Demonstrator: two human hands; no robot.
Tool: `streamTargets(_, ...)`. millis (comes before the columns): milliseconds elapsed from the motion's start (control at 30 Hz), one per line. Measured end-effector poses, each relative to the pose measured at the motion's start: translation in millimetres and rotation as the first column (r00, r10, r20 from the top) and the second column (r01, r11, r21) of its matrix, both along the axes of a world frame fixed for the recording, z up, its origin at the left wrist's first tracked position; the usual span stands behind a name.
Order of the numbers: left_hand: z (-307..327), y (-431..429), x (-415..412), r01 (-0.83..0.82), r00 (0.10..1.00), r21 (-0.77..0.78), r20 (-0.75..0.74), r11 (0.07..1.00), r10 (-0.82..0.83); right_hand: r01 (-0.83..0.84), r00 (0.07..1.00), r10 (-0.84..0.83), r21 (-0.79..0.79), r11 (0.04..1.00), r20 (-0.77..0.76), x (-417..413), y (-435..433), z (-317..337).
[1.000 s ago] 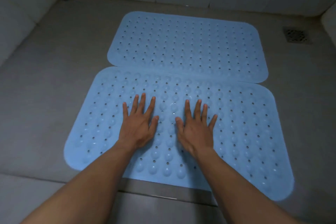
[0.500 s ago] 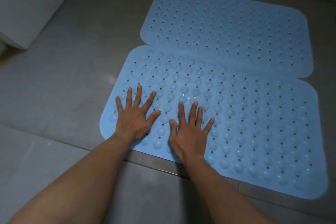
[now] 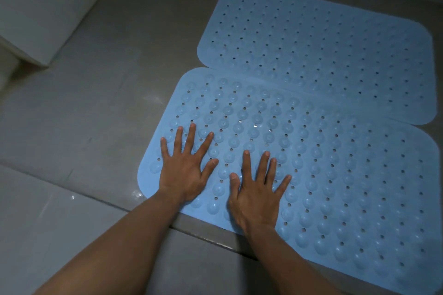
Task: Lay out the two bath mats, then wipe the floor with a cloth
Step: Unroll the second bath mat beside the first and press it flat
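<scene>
Two light blue rubber bath mats with holes and round bumps lie flat on the grey floor. The near mat [image 3: 335, 175] overlaps the front edge of the far mat [image 3: 323, 43]. My left hand [image 3: 184, 167] presses palm down on the near mat's left end, fingers spread. Beside it, my right hand [image 3: 257, 191] lies flat on the same mat, fingers spread too. Neither hand holds anything. No cloth is in view.
Grey tiled floor [image 3: 96, 115] stretches to the left of the mats. A step edge [image 3: 203, 235] runs under the near mat's front edge. A pale tiled wall block [image 3: 36, 7] stands at the upper left.
Both hands have slid left along the near mat to its left end, still flat. The view has swung left and down, so the mats now sit to the right.
</scene>
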State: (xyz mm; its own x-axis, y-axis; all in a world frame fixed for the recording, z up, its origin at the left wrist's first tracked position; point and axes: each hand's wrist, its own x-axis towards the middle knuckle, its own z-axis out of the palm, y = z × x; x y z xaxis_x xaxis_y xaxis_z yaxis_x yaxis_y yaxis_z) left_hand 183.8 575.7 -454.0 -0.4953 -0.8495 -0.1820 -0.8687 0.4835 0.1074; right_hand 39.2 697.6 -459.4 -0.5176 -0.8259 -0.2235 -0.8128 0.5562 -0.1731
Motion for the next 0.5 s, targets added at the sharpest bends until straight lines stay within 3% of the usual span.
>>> streamTargets(233, 3, -2, 0, 0.007, 1.000, 0.075, 0.020, 0.997, -0.009, -0.007, 0.998, 0.009, -0.022, 1.000, 0.065, -1, -1, 3)
streamTargets(400, 32, -12, -19, -0.049, 0.968, 0.259, 0.251, 0.965, -0.018, -0.085, 0.980, 0.074, 0.054, 0.995, 0.183, -16, 2, 25)
streamTargets(500, 45, -7, -40, -0.085, 0.943, 0.229, 0.332, 0.970, 0.004, -0.075, 0.967, 0.072, 0.004, 0.997, 0.244, -39, 12, 43)
